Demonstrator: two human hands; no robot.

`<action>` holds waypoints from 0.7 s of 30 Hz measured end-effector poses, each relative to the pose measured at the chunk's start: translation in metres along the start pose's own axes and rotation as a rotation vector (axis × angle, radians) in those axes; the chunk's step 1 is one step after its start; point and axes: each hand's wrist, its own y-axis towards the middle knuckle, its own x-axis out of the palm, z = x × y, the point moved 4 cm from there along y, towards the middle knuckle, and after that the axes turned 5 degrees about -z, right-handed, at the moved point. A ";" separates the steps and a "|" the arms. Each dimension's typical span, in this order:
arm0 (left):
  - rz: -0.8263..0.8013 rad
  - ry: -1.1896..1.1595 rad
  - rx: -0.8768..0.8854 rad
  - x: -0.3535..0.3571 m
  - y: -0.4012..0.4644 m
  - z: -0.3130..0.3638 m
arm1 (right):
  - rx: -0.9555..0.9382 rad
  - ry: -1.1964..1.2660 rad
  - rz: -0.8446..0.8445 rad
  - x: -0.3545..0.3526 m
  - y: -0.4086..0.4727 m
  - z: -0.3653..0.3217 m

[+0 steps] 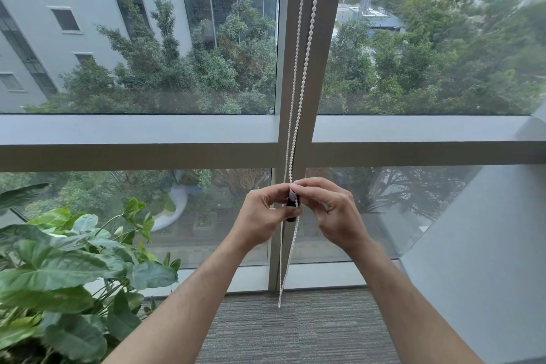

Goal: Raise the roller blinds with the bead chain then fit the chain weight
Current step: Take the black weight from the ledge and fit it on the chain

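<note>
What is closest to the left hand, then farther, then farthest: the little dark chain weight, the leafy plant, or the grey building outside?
From the left hand:
1. Chain weight, pinched between both hands, touching the fingers.
2. Leafy plant, lower left, indoors.
3. Grey building, upper left, beyond the glass.

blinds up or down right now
Up, as far as the view shows: no blind fabric covers either window pane, and the bead chain hangs bare against the frame. The roller itself is out of view.
</note>
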 end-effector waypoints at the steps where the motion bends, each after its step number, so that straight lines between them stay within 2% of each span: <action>1: 0.001 -0.003 0.003 0.000 0.000 0.000 | -0.004 0.003 0.006 0.001 0.000 0.001; 6: 0.010 -0.019 0.019 -0.002 -0.001 0.002 | 0.080 0.160 0.006 0.005 0.000 0.008; 10: 0.017 -0.009 0.010 -0.004 -0.001 0.004 | 0.268 0.532 0.075 0.009 -0.005 0.015; 13: 0.040 0.000 0.010 -0.006 0.000 0.005 | 0.499 0.656 0.136 0.011 -0.007 0.021; 16: 0.052 0.012 0.006 -0.006 -0.001 0.006 | 0.728 0.756 -0.031 0.022 -0.012 0.026; 18: 0.038 0.027 0.012 -0.004 -0.002 0.006 | 0.775 0.826 -0.158 0.027 -0.016 0.024; 21: 0.017 0.023 0.013 -0.001 -0.003 0.006 | 0.770 0.860 -0.224 0.030 -0.015 0.020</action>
